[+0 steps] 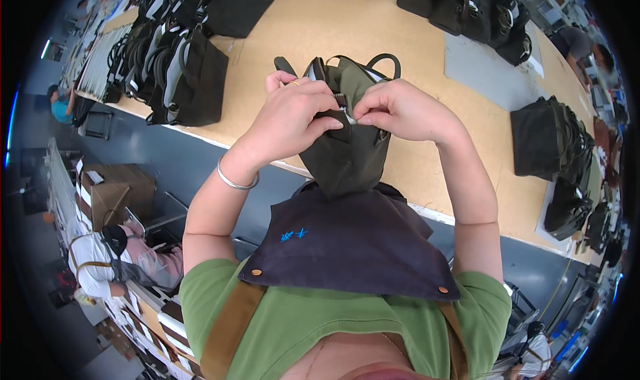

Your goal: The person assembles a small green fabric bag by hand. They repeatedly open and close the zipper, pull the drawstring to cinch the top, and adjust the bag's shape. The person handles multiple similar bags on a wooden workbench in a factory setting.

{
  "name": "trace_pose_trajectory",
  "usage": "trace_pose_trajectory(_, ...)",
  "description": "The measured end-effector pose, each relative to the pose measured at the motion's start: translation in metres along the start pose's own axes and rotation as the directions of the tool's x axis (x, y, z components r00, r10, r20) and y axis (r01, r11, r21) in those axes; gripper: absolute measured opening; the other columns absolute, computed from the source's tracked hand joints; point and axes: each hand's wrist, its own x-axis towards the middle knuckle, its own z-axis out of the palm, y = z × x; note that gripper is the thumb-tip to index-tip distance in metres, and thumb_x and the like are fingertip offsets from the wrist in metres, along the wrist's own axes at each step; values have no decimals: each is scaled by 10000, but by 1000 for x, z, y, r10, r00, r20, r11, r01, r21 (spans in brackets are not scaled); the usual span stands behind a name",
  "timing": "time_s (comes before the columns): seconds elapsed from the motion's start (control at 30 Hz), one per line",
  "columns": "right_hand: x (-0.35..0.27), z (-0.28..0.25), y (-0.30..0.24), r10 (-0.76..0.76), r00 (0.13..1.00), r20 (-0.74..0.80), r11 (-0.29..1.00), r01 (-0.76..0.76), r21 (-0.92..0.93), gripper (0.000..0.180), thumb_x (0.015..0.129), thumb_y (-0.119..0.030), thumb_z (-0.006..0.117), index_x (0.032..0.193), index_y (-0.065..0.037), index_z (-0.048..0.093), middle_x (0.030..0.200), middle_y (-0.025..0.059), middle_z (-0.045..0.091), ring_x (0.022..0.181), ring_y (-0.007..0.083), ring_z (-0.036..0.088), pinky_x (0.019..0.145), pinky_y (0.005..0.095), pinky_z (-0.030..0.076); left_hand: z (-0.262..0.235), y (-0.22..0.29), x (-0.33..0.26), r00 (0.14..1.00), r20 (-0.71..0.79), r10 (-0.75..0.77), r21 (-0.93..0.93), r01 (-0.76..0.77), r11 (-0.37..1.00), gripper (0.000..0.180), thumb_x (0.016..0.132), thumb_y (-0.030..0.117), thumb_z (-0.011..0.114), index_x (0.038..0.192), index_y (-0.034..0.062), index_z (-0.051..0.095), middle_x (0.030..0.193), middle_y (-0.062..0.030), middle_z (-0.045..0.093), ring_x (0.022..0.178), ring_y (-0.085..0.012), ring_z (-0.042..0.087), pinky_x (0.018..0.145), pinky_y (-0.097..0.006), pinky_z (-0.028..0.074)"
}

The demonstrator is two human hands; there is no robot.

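Observation:
A dark olive handbag rests against the table's near edge, close to my body, its top open and its handles standing up behind. My left hand is closed on the left side of the bag's top edge, thumb and fingers pinching the fabric. Opposite it, my right hand pinches a small light piece at the same opening. What that piece is cannot be made out. Between the two hands the olive lining shows inside the bag.
Dark handbags crowd the table at the left. More bags stand at the far right, with another group at the right. A grey sheet lies on the table. Cardboard boxes and a seated person are at the left.

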Motion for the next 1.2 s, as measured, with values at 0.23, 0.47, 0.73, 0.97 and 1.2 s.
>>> trace_pose_trajectory(0.23,1,-3,-12,122,992,21,991,-121,-61,104,816,-47,679,908,-8,707,777,91,676,666,167,608,625,304,489,4,-3,6,999,42,-8,50,5,999,188,773,209,753,871,58,699,891,-25,621,902,-198,572,925,-386,263)
trace_pose_trajectory(0.47,3,-3,-9,110,993,42,993,-108,-43,98,812,-29,678,902,-5,708,775,92,680,683,171,616,635,306,491,7,-3,6,999,14,-33,66,32,997,180,788,235,743,854,73,704,887,-5,612,898,-202,554,908,-400,268)
trace_pose_trajectory(0.73,3,-1,-4,104,994,27,994,-103,-43,97,809,3,663,899,15,698,810,114,696,745,212,650,674,321,504,14,-7,4,998,-41,-38,55,40,998,199,781,254,749,857,77,703,902,-7,616,950,-201,558,929,-400,260)
trace_pose_trajectory(0.97,4,0,-2,92,994,55,996,-91,-15,108,818,17,642,913,19,693,831,116,698,773,208,651,688,325,503,15,-3,4,997,-37,-75,55,77,996,204,771,255,755,845,78,686,905,-12,611,954,-208,551,936,-403,261)
trace_pose_trajectory(1.2,3,-2,1,120,985,123,990,-128,62,125,831,26,613,927,14,692,818,73,667,723,150,597,671,287,479,18,-3,2,994,-80,-71,52,76,996,189,768,230,754,843,74,678,917,-15,606,963,-206,541,942,-405,258)
